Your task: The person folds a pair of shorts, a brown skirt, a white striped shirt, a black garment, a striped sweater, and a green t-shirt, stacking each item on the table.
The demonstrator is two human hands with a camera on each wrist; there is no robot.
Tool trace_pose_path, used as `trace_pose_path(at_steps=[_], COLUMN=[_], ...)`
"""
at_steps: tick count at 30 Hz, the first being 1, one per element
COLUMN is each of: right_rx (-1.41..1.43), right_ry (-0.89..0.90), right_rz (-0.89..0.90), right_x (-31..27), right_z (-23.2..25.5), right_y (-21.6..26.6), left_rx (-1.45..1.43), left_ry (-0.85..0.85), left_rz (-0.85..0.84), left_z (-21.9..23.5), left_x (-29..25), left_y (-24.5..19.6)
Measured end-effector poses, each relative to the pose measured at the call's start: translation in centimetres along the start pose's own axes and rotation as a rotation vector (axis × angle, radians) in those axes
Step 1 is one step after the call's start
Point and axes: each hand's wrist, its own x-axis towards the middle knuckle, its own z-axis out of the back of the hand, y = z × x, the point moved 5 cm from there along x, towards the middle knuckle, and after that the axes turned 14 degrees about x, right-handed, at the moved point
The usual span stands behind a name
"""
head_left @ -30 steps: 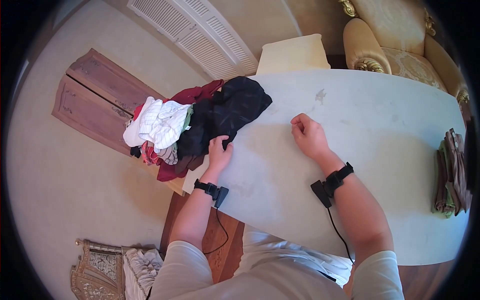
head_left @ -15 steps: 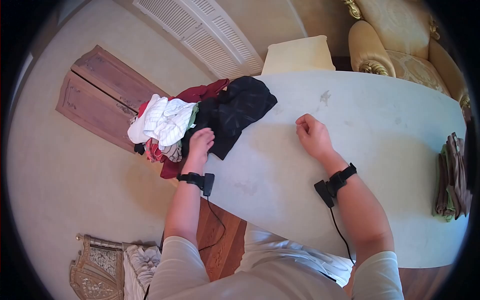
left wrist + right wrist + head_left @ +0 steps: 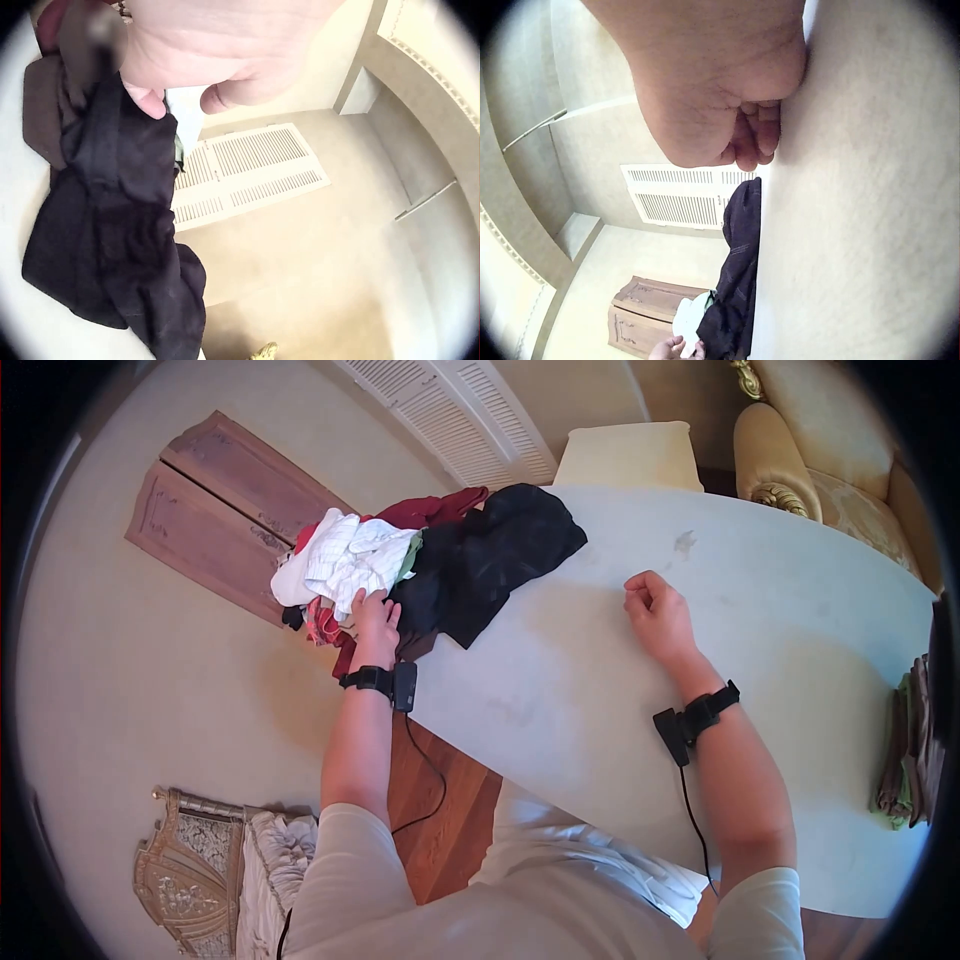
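My left hand point(image 3: 374, 628) reaches to the clothes pile, its fingertips overlapping the lower edge of a white striped garment point(image 3: 358, 552). Thumb and a finger stand apart in the left wrist view, with nothing gripped between them. Just right of this hand, a black garment point(image 3: 500, 555) spreads over the table's corner; it also fills the lower left of the left wrist view point(image 3: 120, 225). My right hand point(image 3: 661, 617) rests on the pale table point(image 3: 560, 670), its fingers loosely curled around nothing.
Dark red cloth point(image 3: 430, 510) lies at the back of the pile. A folded stack of brown and green clothes point(image 3: 908, 750) sits at the table's right end. Beyond the far edge are a cream-covered seat point(image 3: 630, 457) and a gold armchair point(image 3: 785, 465).
My left hand has left the black garment's near edge and moved left to the white striped garment. The black garment's near corner now lies spread on the table. My right hand stays resting there.
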Motion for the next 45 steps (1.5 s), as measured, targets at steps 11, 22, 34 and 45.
trace_pose_path(at_steps=[11,22,34,45], right_rx=[-0.019,-0.006,-0.026,-0.023], right_ry=[0.009,-0.004,0.008,0.001], right_rz=[-0.03,-0.022,-0.023,-0.017], right_x=[0.0,0.1,0.0,0.1], right_z=[0.0,-0.1,0.0,0.0], right_y=[0.0,-0.1,0.3,0.1], left_rx=[0.432,1.364,1.705,1.486], left_ry=[0.008,-0.224,-0.206,-0.093], left_rz=[-0.208,-1.269,-1.263,-1.407], left_z=[-1.1,-3.1,-3.8,-6.7], left_x=[0.0,-7.4,-9.0,-13.1], left_y=[-0.8,-7.0,-7.9,-7.7])
